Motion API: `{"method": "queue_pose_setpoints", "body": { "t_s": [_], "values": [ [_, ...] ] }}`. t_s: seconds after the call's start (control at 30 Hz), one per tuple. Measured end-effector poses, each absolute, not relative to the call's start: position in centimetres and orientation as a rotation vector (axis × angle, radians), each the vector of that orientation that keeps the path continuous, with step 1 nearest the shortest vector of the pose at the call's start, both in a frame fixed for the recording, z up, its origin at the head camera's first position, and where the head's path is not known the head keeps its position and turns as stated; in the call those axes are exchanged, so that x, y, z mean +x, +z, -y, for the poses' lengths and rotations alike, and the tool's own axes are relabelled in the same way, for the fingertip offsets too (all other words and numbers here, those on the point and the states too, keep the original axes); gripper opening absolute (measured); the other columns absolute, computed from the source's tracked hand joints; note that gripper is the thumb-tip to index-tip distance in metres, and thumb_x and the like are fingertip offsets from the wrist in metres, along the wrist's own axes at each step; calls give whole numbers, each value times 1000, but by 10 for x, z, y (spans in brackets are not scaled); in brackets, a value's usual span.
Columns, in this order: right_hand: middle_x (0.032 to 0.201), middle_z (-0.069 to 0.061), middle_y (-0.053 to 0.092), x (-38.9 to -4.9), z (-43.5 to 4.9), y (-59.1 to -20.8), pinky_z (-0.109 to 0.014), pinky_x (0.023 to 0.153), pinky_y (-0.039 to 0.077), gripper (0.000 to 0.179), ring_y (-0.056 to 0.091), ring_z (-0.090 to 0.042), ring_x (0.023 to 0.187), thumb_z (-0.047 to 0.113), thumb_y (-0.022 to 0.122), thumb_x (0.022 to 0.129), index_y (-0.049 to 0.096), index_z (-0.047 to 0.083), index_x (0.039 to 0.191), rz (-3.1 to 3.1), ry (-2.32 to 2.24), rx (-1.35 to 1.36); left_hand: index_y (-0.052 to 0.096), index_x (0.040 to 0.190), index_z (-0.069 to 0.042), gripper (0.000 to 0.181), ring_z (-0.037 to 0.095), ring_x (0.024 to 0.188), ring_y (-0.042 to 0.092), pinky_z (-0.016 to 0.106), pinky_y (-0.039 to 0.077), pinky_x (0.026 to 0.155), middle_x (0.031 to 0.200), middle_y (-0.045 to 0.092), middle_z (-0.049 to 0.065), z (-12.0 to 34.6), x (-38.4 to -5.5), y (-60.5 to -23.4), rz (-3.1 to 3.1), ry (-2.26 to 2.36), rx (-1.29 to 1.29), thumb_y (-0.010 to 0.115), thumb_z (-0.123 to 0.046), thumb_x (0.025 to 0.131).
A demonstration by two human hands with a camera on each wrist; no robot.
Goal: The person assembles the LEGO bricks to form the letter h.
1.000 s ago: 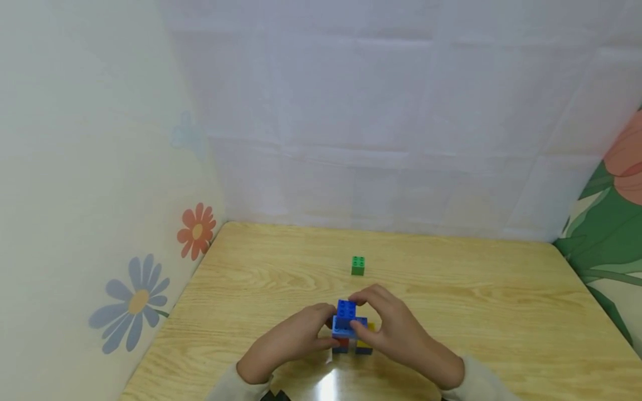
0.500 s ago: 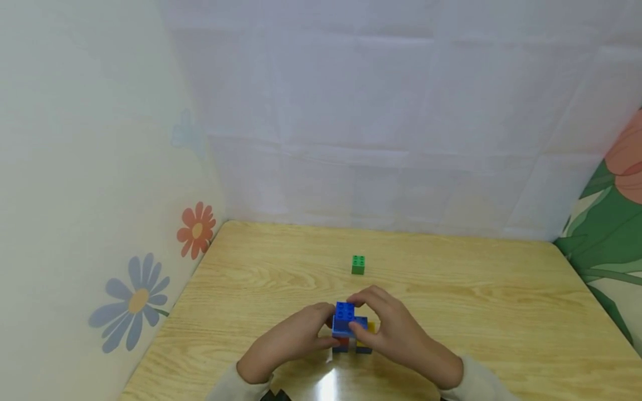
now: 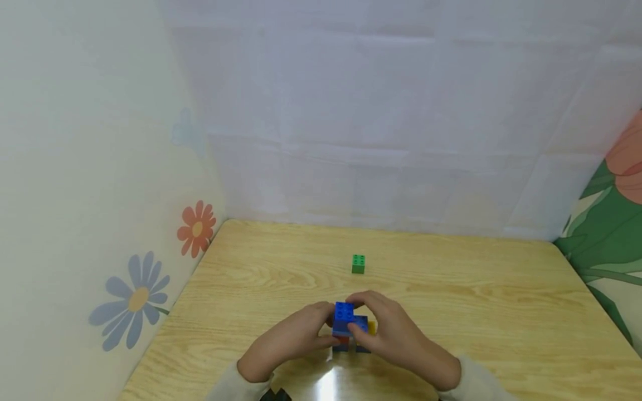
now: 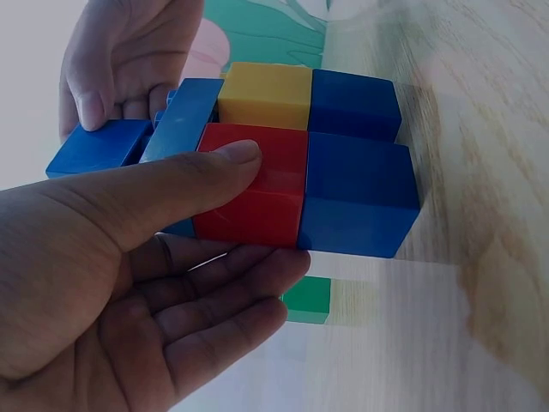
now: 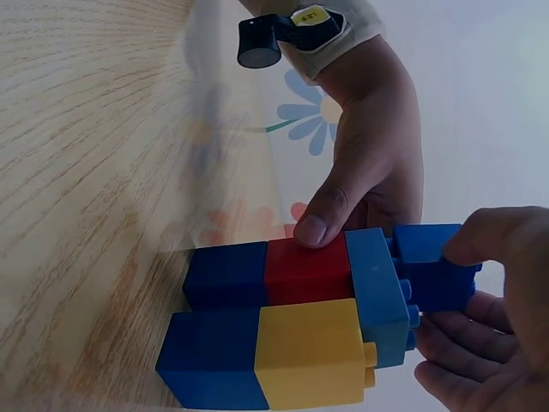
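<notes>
A small block structure stands on the table. Two dark blue bricks (image 4: 360, 197) form its feet, with a red brick (image 4: 257, 202) on one and a yellow brick (image 5: 309, 352) on the other. Bridging both is a lighter blue long brick (image 5: 377, 296). My left hand (image 3: 298, 336) grips the red brick from the left, thumb on the near face and fingers behind. A blue brick with studs (image 3: 343, 317) sits at the left end of the bridge, pinched between thumb and fingers of my right hand (image 3: 393, 334). Whether it is fully pressed on, I cannot tell.
A green brick (image 3: 358, 264) lies alone on the wooden table (image 3: 451, 284), beyond the structure. White cloth (image 3: 381, 111) hangs behind the far table edge. A flower-patterned wall (image 3: 100, 167) borders the left side.
The top blue brick has shifted slightly left over the end of the bridging brick, and my right hand has moved with it. My left hand keeps its grip in place.
</notes>
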State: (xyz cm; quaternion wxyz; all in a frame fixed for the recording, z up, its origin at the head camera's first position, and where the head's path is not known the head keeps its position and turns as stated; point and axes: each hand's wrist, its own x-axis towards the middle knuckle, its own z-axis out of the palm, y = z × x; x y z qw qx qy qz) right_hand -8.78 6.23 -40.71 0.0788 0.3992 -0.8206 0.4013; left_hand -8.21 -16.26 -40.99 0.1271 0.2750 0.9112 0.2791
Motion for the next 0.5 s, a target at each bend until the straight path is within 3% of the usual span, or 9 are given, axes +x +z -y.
{"method": "queue_pose_setpoints", "body": {
  "t_s": [0.5],
  "values": [
    [112,9,60,-88,-59,-411,-32,86,54,38,59,-8,102,17,74,85,59,11,119,2432,1204,1191,61,115,-12,36,5,91,60,23,52,80,99,63,-11,162,-83,-410,-2648,829,819,76,-26,86]
  ]
}}
